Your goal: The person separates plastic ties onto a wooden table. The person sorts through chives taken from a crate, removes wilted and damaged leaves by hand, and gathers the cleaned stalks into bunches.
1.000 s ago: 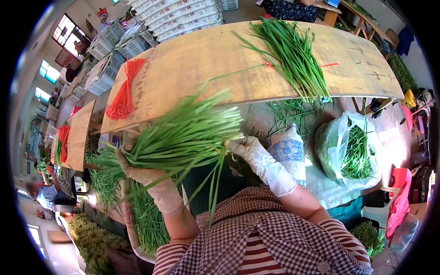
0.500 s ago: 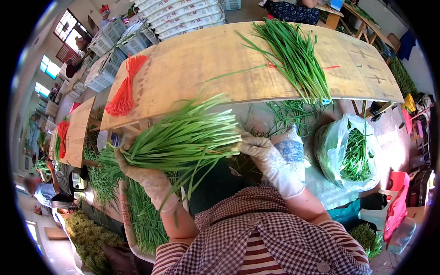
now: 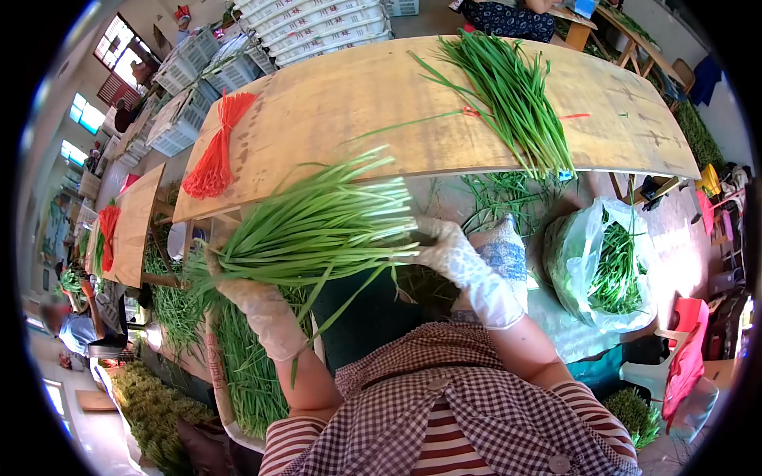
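Observation:
A loose bunch of garlic chives (image 3: 317, 230) lies across my two gloved hands, above my lap and just in front of the table edge. My left hand (image 3: 258, 309) is closed around its leafy side, with leaf tips blurred beyond it and some blades drooping over the wrist. At the pale stem ends, my right hand (image 3: 448, 250) has its fingers and thumb closed on the butts; some fingertips are hidden. A second bunch of chives (image 3: 516, 111) rests on the wooden table (image 3: 341, 103), with a red tie (image 3: 470, 112) at it.
Red ties (image 3: 218, 151) lie fanned at the table's left end. A clear bag of greens (image 3: 595, 266) stands at right, beside a white-and-blue sack (image 3: 504, 254). Chives fill a container (image 3: 250, 373) at my left. Stacked crates (image 3: 317, 32) stand behind; a person (image 3: 79, 325) is at far left.
The bunch has risen slightly, and its stem ends have fanned out more. My left hand has shifted a little; my right hand has moved slightly upward at the butts.

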`<state>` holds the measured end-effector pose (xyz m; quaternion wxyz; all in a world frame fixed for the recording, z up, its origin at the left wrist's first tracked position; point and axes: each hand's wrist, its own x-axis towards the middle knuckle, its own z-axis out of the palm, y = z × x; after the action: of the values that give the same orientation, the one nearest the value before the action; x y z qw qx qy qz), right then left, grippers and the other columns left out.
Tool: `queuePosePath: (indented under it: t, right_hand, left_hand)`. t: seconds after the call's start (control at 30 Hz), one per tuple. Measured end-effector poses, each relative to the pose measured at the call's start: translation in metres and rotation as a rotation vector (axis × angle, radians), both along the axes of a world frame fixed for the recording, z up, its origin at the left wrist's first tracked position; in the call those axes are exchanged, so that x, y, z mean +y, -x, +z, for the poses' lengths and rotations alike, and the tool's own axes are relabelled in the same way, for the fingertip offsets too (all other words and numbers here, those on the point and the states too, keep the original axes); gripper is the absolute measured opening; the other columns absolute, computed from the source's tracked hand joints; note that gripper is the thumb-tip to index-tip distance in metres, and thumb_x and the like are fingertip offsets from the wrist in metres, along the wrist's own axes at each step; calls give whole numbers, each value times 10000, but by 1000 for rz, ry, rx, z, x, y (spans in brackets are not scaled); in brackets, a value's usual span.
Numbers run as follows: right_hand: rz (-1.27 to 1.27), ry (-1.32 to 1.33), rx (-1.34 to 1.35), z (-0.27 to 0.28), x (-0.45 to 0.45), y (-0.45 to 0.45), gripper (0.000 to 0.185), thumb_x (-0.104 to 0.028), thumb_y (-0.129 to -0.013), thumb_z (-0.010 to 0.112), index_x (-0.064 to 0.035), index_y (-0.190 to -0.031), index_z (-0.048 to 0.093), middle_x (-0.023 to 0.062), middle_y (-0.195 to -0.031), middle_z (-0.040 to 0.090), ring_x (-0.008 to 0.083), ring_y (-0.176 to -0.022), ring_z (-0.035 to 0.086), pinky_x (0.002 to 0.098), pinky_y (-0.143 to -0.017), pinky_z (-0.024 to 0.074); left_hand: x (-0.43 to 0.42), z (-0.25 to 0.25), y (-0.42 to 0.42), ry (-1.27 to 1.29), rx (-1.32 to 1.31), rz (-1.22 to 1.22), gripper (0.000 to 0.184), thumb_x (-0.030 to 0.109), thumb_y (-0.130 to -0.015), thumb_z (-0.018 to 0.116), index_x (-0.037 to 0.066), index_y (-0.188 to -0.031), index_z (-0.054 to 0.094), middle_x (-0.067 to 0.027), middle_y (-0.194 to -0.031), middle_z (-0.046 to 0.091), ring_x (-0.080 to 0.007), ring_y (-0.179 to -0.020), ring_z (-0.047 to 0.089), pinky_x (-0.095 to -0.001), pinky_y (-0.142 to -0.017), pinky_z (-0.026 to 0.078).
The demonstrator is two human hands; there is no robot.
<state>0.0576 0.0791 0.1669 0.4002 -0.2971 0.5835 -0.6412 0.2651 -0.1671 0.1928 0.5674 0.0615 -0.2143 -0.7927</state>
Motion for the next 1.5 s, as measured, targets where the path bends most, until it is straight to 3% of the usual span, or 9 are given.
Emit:
queuePosePath:
  t: [0.07, 0.43, 0.47, 0.67, 0.97, 1.1, 1.23, 1.37, 1.5]
  right_hand:
    - [57, 175, -336, -9, -13, -2, 312, -27, -800, 721, -48, -1109, 684, 103, -1078, 686, 159, -985, 633, 282, -892, 498]
    - [89, 47, -162, -18, -3, -8, 258, -165, -844, 709, -39, -1069, 693, 82, -1026, 676, 154, -948, 601, 275, -846, 466]
    - [73, 59, 206, -10, 6, -1, 180, -65, -884, 640, -14, -1054, 671, 62, -967, 683, 135, -934, 608, 273, -852, 484]
    - [-511, -403, 458, -28, 40, 26, 221, -216, -909, 645, -43, -1037, 696, 20, -748, 663, 88, -573, 542, 249, -543, 464]
    - [-136, 53, -394, -14, 0, -14, 220, -179, -875, 683, 9, -989, 696, 80, -815, 693, 97, -538, 556, 221, -502, 456]
    - [-497, -245, 132, 19, 21, 2, 212, -99, -821, 711, 4, -1006, 697, 67, -889, 706, 122, -729, 643, 225, -706, 528]
    - [-262, 52, 742, 8, 7, -6, 243, -222, -769, 766, -80, -962, 731, 110, -927, 694, 254, -939, 635, 335, -878, 494]
    - [-187, -196, 460, -11, -17, -26, 288, -273, -787, 763, -55, -971, 721, 172, -1168, 578, 284, -1085, 556, 340, -952, 440]
    - [-150, 129, -288, -22, -22, -35, 314, -242, -815, 751, -23, -1030, 688, 91, -900, 621, 190, -761, 583, 289, -672, 478]
  left_hand:
    - [9, 6, 3, 7, -19, -15, 218, 239, -917, 546, 34, -913, 619, -127, -961, 659, -265, -910, 624, -448, -863, 516]
    - [13, 9, 15, -54, -221, 161, 264, 297, -927, 516, 54, -912, 616, -121, -923, 661, -275, -859, 630, -447, -842, 518]
    - [9, 8, 12, -61, -206, 156, 264, 297, -924, 520, 53, -914, 619, -122, -924, 664, -278, -858, 630, -450, -839, 519]
    - [1, 10, -1, -130, -131, 164, 249, 293, -892, 567, 52, -896, 632, -108, -892, 670, -264, -847, 645, -435, -805, 539]
    - [-9, -5, 7, -34, -91, 98, 199, 244, -880, 573, 55, -887, 634, -98, -896, 671, -228, -833, 655, -413, -755, 554]
    - [1, 9, -5, -165, -210, 171, 203, 244, -879, 571, 57, -909, 641, -117, -954, 679, -244, -878, 660, -431, -769, 558]
    - [-1, -4, 2, -35, -69, 129, 220, 266, -871, 589, 62, -928, 645, -130, -942, 688, -273, -867, 669, -461, -795, 558]
    - [11, 5, 16, -126, -94, 113, 225, 275, -877, 589, 66, -934, 647, -127, -906, 694, -289, -838, 678, -480, -814, 555]
    - [19, 10, 15, -53, -168, 154, 233, 277, -895, 574, 60, -933, 648, -137, -905, 691, -301, -881, 673, -491, -834, 548]
